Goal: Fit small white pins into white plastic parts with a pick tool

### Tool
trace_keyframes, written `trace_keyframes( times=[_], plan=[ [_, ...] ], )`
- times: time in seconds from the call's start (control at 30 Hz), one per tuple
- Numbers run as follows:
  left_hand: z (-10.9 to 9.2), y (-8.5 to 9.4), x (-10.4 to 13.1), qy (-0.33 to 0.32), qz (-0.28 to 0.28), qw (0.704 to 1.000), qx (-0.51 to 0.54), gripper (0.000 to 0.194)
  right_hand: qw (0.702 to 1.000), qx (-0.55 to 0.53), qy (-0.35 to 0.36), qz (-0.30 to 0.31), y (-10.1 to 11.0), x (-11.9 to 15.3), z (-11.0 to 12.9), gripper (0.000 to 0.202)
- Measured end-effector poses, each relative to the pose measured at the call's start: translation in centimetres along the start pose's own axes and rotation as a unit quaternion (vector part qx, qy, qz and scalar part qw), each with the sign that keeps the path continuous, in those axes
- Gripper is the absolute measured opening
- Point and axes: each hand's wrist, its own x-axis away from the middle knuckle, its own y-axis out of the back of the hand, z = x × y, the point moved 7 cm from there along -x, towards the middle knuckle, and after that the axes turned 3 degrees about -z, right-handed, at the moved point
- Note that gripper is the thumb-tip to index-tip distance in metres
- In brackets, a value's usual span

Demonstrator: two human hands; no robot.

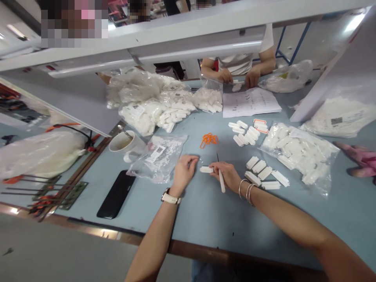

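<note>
My left hand [185, 171] is closed beside a small white piece [206, 169], its fingertips near the thumb; anything between them is too small to make out. In my right hand [226, 174] is a thin tool with a white handle [221, 182], its dark tip pointing away from me. The fingers of that hand also touch the right end of the white piece, which lies just above the blue-grey table [199, 211]. Farther back is a small pile of orange frames [209, 139]. White pieces [265, 173] lie in loose groups to the right.
Bags of white parts [302, 150] lie right and at the back. On the left are a clear bag [160, 156], a mug [125, 145], a black phone [116, 194] and metal rods. Papers [249, 102] lie before another person's hands [252, 76]. A shelf crosses above.
</note>
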Motion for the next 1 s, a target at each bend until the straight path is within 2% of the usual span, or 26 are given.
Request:
trace_keyframes(
  times=[0.1, 0.23, 0.37, 0.5, 0.6, 0.67, 0.77, 0.83, 0.9, 1.0],
  plan=[
    [-0.3, -0.3, 0.1, -0.073, 0.011, 0.995, -0.067, 0.017, 1.0, 0.003, 0.0, -0.002, 0.0, 0.1, -0.1, 0.005],
    [-1.3, -1.3, 0.3, -0.123, 0.042, 0.985, -0.116, 0.017, 1.0, 0.015, 0.003, 0.005, 0.0, 0.0, 0.1, 0.005],
    [-1.8, -1.9, 0.3, -0.135, 0.06, 0.978, -0.147, 0.015, 1.0, 0.024, 0.005, 0.01, 0.1, -0.1, 0.2, 0.005],
    [-1.3, -1.6, 0.3, -0.106, 0.084, 0.979, -0.15, 0.014, 1.0, 0.022, 0.005, 0.0, 0.1, 0.0, 0.0, 0.006],
    [-0.7, -0.8, 0.2, -0.062, 0.07, 0.989, -0.111, 0.015, 1.0, 0.02, 0.003, -0.012, 0.1, 0.0, -0.1, 0.006],
    [-0.6, -0.3, 0.1, -0.022, 0.062, 0.997, -0.04, 0.014, 1.0, 0.018, 0.001, -0.017, 0.2, 0.0, -0.1, 0.006],
    [-1.4, -0.3, 0.2, 0.021, 0.081, 0.994, 0.071, 0.014, 1.0, 0.014, -0.005, -0.018, 0.3, 0.0, 0.0, 0.007],
    [-2.6, -0.5, 0.4, 0.011, 0.099, 0.989, 0.11, 0.013, 1.0, 0.005, -0.01, -0.015, 0.3, 0.0, 0.0, 0.013],
    [-3.9, -0.8, 0.6, -0.026, 0.111, 0.985, 0.13, 0.013, 1.0, -0.008, -0.012, -0.013, 0.3, 0.0, -0.1, 0.018],
    [-4.8, -1.3, 0.9, -0.056, 0.112, 0.984, 0.124, 0.013, 1.0, -0.011, -0.018, -0.012, 0.3, 0.1, -0.3, 0.02]
  ],
)
